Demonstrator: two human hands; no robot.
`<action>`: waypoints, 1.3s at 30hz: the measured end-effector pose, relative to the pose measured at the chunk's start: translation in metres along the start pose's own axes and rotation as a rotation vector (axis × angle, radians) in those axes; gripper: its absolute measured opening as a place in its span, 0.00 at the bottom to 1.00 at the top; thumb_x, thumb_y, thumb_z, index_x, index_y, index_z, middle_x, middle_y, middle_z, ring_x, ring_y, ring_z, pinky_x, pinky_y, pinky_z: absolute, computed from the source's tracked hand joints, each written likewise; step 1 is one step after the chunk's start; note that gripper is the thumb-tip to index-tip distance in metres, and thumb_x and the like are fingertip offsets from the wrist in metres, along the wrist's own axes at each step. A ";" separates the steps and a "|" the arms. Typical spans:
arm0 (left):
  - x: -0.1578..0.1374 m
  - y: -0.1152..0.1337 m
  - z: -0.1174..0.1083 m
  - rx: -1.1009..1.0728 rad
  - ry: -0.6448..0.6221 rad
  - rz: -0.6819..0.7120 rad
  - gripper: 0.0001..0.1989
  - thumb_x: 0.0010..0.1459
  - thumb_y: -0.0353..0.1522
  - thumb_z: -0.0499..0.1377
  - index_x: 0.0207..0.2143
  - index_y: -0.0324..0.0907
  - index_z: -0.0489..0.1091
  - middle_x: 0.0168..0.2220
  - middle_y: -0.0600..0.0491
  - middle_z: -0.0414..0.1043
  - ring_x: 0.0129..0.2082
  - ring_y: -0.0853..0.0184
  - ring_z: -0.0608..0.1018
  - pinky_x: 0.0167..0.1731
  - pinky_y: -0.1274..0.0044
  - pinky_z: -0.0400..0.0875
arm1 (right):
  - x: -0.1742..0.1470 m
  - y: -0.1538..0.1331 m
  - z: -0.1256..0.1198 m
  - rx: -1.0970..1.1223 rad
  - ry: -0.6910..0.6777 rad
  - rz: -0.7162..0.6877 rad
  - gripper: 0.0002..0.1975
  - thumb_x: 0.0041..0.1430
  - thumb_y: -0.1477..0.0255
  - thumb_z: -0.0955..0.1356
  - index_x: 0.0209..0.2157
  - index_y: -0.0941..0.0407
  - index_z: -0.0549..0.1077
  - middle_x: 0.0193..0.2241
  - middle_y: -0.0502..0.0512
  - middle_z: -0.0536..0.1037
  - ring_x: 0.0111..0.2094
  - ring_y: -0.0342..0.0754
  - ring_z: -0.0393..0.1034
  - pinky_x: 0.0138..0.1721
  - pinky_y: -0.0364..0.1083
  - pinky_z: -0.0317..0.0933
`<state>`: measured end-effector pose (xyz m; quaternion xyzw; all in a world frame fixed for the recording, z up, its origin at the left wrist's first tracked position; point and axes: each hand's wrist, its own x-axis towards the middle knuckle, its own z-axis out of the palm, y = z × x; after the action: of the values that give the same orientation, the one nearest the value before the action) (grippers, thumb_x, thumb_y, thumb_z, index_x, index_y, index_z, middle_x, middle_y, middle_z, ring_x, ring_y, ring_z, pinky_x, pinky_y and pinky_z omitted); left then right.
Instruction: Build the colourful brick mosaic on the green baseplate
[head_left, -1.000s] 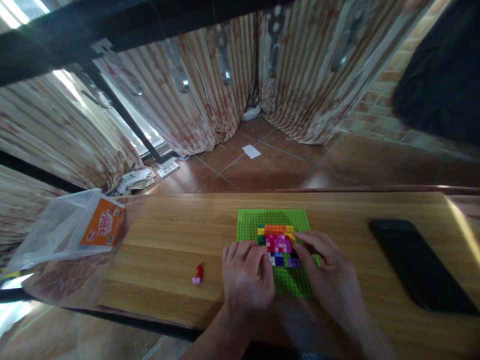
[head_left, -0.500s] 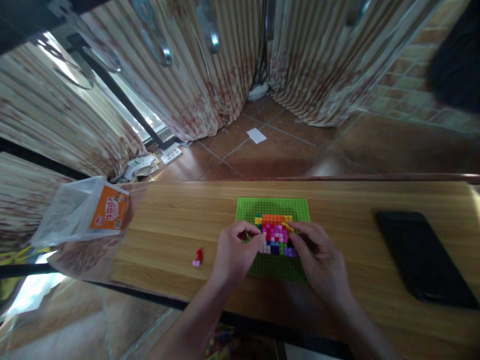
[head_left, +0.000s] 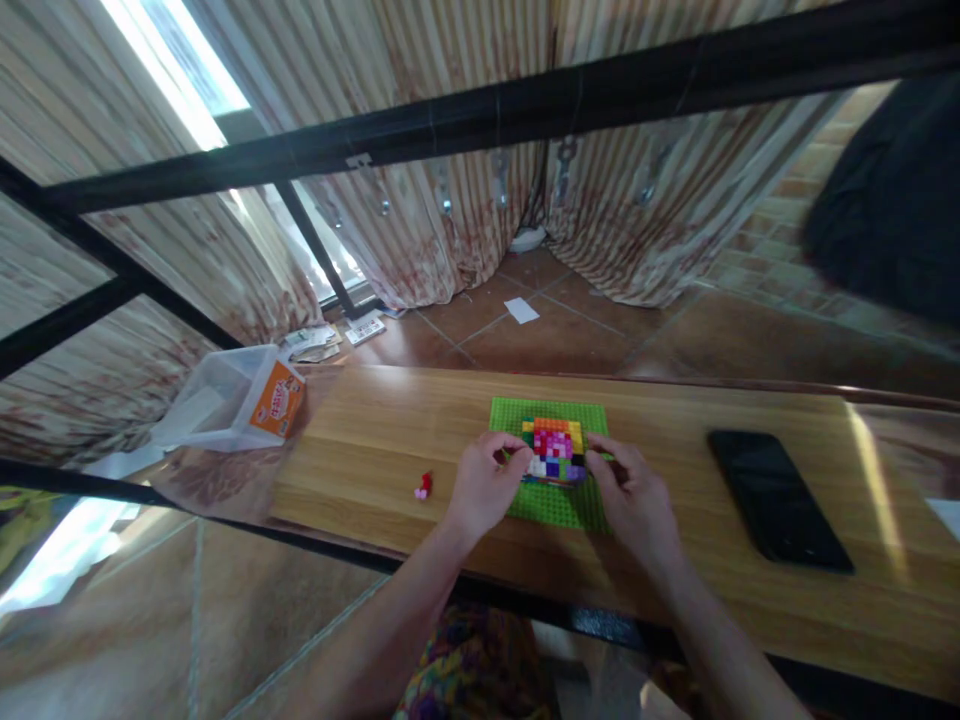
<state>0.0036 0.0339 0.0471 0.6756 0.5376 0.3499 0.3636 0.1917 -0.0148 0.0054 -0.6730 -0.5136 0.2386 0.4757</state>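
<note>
A block of many-coloured toy bricks (head_left: 553, 448), with orange, yellow, pink, white and purple pieces, sits over the green studded baseplate (head_left: 551, 508). At its left edge, my left hand (head_left: 489, 482) is closed, thumb and index finger pinching the side. My right hand (head_left: 634, 495) has its thumb and index finger curled against the opposite edge. The fingers hide parts of both sides, and I cannot tell whether the block is pressed to the plate. A few loose red and pink bricks (head_left: 424, 487) lie to the left on the wooden tabletop (head_left: 360, 440).
A black phone (head_left: 776, 500) lies on the right of the table. At the left end a clear plastic bin (head_left: 225, 400) with an orange label rests on its side. A dark metal bar (head_left: 465, 118) crosses beyond the table, before the curtains (head_left: 450, 260).
The view has shifted, bringing the dark bar into sight and making the table look smaller. Both hands remain at the sides of the brick block; the right fingers sit farther out on its edge.
</note>
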 end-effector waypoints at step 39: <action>-0.060 -0.126 -0.087 0.188 0.058 0.206 0.31 0.53 0.21 0.57 0.60 0.42 0.60 0.57 0.42 0.67 0.52 0.60 0.74 0.55 0.61 0.71 | -0.157 -0.027 0.019 -0.104 -0.141 -0.069 0.14 0.61 0.61 0.65 0.39 0.53 0.79 0.40 0.57 0.81 0.43 0.52 0.76 0.46 0.52 0.70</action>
<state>-0.1418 0.0054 -0.0245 0.7477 0.5062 0.3529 0.2453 0.1078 -0.1512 -0.0056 -0.6601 -0.5806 0.2420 0.4106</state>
